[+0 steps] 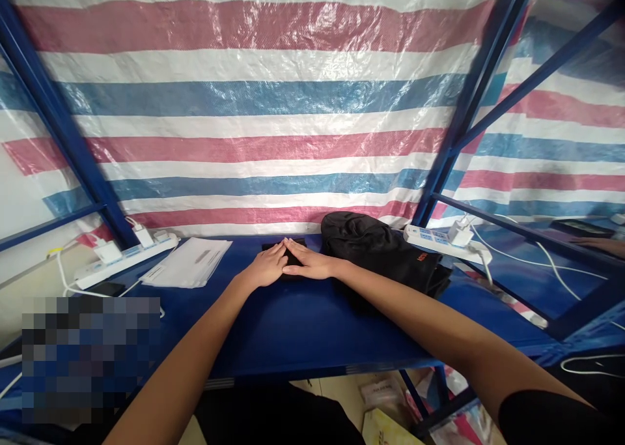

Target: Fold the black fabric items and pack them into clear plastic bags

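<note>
Both my hands rest close together at the back middle of the blue table (273,341). My left hand (267,264) lies flat, its fingers stretched forward and inward. Against it, my right hand (310,262) is also flat, with its thumb out to the side, and the fingertips of the two hands meet. Beneath them lies a small dark flat thing (294,257), mostly covered, so its kind cannot be made out. Just right of my right hand is a heap of black cloth (364,240) with small orange lettering, partly behind my right forearm.
Papers (190,262) lie left of my hands. A white power strip (129,257) with plugs stands at the left, and another power strip (442,242) at the right, trailing cables. Blue metal posts (446,152) frame the table before a striped plastic sheet (263,100).
</note>
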The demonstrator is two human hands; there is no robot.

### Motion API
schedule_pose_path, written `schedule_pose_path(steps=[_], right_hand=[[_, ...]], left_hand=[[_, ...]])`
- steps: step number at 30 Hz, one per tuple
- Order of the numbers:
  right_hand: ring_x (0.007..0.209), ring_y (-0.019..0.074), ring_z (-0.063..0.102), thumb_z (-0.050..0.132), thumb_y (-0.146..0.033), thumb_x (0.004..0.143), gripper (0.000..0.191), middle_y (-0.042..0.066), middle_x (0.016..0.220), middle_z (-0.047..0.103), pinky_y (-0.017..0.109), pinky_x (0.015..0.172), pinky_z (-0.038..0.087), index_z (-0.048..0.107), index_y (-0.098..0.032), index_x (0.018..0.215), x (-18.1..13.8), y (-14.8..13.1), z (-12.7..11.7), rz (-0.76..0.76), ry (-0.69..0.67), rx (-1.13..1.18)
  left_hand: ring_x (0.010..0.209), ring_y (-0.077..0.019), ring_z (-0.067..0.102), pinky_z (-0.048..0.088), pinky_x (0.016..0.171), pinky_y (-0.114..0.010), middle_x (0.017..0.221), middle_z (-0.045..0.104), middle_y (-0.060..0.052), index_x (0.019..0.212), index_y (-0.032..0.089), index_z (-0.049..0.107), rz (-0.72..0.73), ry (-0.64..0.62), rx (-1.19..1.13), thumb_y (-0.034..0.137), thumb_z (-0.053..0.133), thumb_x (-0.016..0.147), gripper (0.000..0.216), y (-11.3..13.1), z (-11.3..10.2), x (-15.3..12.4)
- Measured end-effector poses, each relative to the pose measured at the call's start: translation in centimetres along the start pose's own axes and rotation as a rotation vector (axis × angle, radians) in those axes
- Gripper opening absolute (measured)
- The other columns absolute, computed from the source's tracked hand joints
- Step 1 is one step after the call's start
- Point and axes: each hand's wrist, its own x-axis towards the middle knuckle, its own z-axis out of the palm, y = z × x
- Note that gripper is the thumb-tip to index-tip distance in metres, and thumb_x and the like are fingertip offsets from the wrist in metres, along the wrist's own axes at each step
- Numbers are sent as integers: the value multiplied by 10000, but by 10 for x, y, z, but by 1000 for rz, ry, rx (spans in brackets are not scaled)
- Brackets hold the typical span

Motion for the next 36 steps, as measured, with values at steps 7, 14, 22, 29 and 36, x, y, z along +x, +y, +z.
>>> schedule_pose_path(steps=[7,14,22,29,36], right_hand=[[1723,410,-7,782,-861,796,1387,206,1845,34,548,1407,54,129,-156,1795,3,-4,-3,38,-7,-79],[1721,443,15,769,-911,756,1426,210,1851,62,590,1397,99,131,-175,1798,-4,2,-1,98,69,-149],[1439,311,596,791,-542,989,521,116,1467,695,505,1275,429,730,-278,1433,-11,-9,-3,-454,313,-388],[1140,258,727,693,-466,1072,322,108,1203,780,400,1058,573,757,-213,1260,-7,-16,-2,-523,305,-493],[1051,250,742,707,-383,1056,281,109,1155,794,350,920,580,780,-214,1269,-8,-21,0,-442,279,-516]], left_hand=[[1713,-359,141,92,1366,-589,1827,147,-170,1791,175,195,-132,9,-55,818,322,1050,989,-10,-7,-27],[1716,-372,109,43,1359,-635,1823,128,-173,1791,181,201,-197,-10,-19,909,325,990,1089,-7,-13,-31],[1713,-396,117,58,1354,-647,1829,130,-162,1792,192,202,-292,23,24,935,302,963,1118,-32,-15,-33],[1711,-396,145,44,1352,-658,1835,158,-164,1788,215,227,-265,64,-2,906,318,991,1058,-37,-10,-35],[1647,-373,319,203,1334,-631,1753,438,-119,1617,254,570,-42,235,86,535,379,1141,585,-11,-15,-41]])
